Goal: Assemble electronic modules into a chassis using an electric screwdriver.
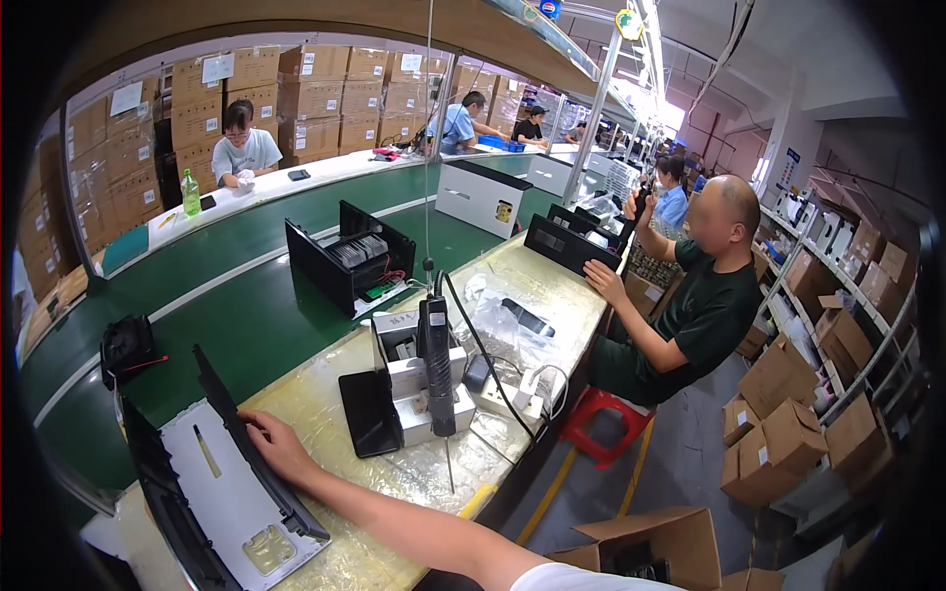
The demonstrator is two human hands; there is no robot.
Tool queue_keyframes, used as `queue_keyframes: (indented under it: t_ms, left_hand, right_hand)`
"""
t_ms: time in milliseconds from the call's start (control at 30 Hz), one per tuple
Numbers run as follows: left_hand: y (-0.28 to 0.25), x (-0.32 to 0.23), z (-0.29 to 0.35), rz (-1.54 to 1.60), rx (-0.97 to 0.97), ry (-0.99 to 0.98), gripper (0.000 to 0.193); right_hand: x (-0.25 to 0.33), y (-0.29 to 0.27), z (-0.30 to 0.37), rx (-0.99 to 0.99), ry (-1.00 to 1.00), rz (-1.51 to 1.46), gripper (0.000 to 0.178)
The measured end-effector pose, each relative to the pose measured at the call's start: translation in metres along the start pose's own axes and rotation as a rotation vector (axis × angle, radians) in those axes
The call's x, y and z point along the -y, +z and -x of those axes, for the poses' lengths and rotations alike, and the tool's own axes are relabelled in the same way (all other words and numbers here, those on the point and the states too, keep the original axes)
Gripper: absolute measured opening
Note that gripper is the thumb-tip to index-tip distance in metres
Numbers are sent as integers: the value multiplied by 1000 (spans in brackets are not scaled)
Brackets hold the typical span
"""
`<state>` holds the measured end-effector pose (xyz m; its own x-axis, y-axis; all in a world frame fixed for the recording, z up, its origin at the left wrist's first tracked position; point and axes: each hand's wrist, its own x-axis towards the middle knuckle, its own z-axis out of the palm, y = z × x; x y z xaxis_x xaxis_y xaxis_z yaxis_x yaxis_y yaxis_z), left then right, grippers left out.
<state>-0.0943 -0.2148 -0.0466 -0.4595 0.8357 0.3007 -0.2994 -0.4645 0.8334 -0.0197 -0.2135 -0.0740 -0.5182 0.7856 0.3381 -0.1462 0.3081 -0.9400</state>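
Panel [232, 492], white with a black frame, lay flat at my near left corner of the worktop [394, 473], long side running away from me, probably so its inner face stayed up and reachable. My right hand [276, 445] rested on its black right edge, fingers curled loosely over the rim, pressing or steadying it rather than lifting. My left hand was nowhere in the picture, so I could say nothing of it.

Just beyond the hand a small black plate [370, 414] leaned against white boxes [414, 379], and a black electric screwdriver [436, 364] hung upright on a cord above them, tip down, kept within easy reach. Clear plastic bags [503, 325] lay crumpled farther along the yellowish mat.

To the left ran the green conveyor [246, 325], carrying an open black chassis [350, 261] and a small black part [126, 347]. At the next station a seated person in a dark green shirt [705, 310] held another black panel [570, 244] upright.

Packages ringed the room: brown cartons [315, 98] stacked in a wall behind the far bench, some with white rectangular labels, more cartons [778, 443] piled on the floor and on the shelves to my right, and one open box [655, 547] by my arm. A green bottle [190, 193] stood on the far bench.
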Motion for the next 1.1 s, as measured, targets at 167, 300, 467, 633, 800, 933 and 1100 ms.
queue_keyframes:
  t_ms: [167,300,467,633,800,933,1100]
  left_hand:
    - [-1,1,0,-2,12,-21,31]
    - [-2,1,0,-2,25,-39,31]
    - [-2,1,-1,-4,41,-58,30]
    - [3,3,-3,-1,60,-76,30]
    - [8,6,-4,1,80,-99,30]
    - [11,9,-5,2,95,-117,29]
    - [13,12,-6,0,106,-135,29]
  right_hand:
    - [7,5,3,91,-56,-42,48]
    - [13,11,6,127,-56,-110,52]
    - [15,19,6,192,-60,-226,59]
    - [7,26,2,230,-57,-289,64]
    - [-1,28,1,235,-25,-282,64]
    - [9,28,3,244,-29,-274,65]
    - [42,28,12,283,-111,-254,68]
